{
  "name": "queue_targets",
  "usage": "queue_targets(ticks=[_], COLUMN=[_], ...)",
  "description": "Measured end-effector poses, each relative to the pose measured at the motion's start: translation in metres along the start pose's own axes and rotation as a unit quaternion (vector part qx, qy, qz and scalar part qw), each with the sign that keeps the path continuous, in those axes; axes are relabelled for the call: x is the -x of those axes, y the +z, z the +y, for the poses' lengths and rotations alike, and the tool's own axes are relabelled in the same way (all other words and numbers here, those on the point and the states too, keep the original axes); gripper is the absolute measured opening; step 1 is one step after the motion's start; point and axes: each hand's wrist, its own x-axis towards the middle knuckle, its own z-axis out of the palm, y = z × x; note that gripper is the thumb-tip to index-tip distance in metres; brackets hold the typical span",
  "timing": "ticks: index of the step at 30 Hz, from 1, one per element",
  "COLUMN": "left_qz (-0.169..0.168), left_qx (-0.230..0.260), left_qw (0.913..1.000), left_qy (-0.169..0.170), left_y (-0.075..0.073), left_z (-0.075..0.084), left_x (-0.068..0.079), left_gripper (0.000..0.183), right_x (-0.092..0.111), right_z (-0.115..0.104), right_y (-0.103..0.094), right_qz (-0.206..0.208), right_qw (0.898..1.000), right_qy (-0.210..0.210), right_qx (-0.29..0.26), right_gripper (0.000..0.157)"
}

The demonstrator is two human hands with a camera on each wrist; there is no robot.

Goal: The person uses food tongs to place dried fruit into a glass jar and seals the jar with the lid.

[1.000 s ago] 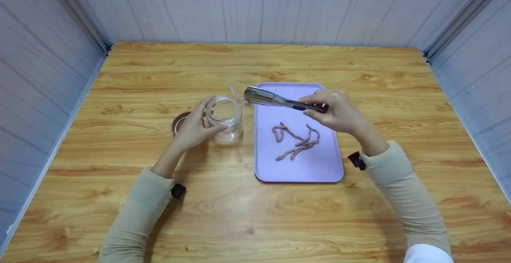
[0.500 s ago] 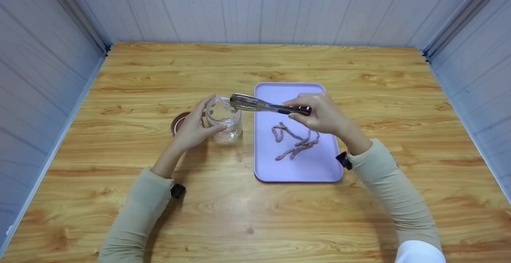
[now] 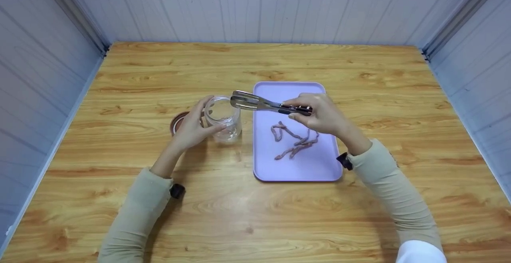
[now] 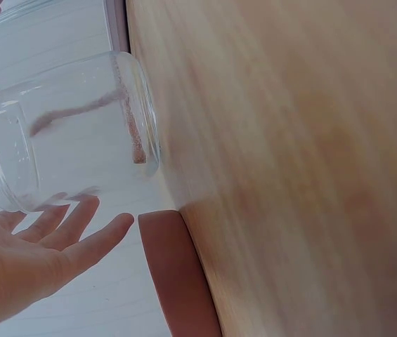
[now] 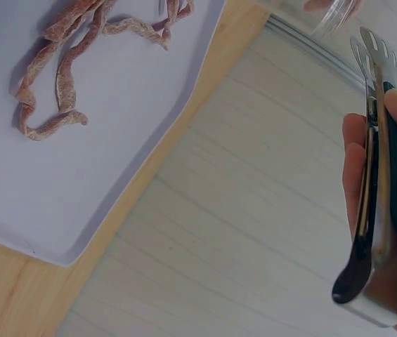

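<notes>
My left hand (image 3: 192, 130) holds a clear jar (image 3: 227, 133) upright, thumb on its near side and fingers round the far side. Inside the jar, the left wrist view shows a thin brownish strip (image 4: 75, 114) bent against the wall and bottom. My right hand (image 3: 323, 113) grips metal tongs (image 3: 263, 104) with dark handles. Their slotted heads are slightly parted over the jar's right rim, with nothing between them. Several twisted, dried-meat-like strips (image 5: 67, 70) lie on a lilac tray (image 3: 299, 171) below and in front of the right hand.
A reddish-brown lid (image 3: 174, 124) lies on the wooden table (image 3: 223, 215) left of the jar, partly hidden by the left hand. Pale panel walls (image 3: 255, 7) enclose the table at the back and both sides.
The right hand has carried the tongs left to the jar's mouth. The strip that hung from them has left the tongs, whose heads have parted a little. The left hand keeps its place.
</notes>
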Motion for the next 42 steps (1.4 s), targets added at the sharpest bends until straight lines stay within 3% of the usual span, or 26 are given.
queue_targets(ticks=[12, 25, 34, 42], left_qz=[-0.002, -0.005, 0.000, -0.004], left_qx=[0.006, 0.007, 0.000, 0.001], left_qw=[1.0000, 0.9999, 1.0000, 1.0000], left_qy=[0.005, -0.006, -0.005, -0.003], left_y=[-0.001, -0.001, 0.000, 0.000], left_z=[0.000, 0.005, -0.001, -0.002], left_x=[0.000, 0.002, 0.001, 0.000], left_gripper=[0.082, 0.083, 0.085, 0.084], right_x=[0.021, 0.070, 0.100, 0.114], right_z=[0.001, 0.016, 0.027, 0.031], right_y=[-0.027, -0.051, -0.054, -0.046], right_qz=[0.019, 0.014, -0.004, -0.018], right_qw=[0.999, 0.993, 0.990, 0.985], right_qy=[0.010, 0.083, 0.117, 0.146], right_qx=[0.026, 0.079, 0.084, 0.085], right_gripper=[0.028, 0.027, 0.026, 0.028])
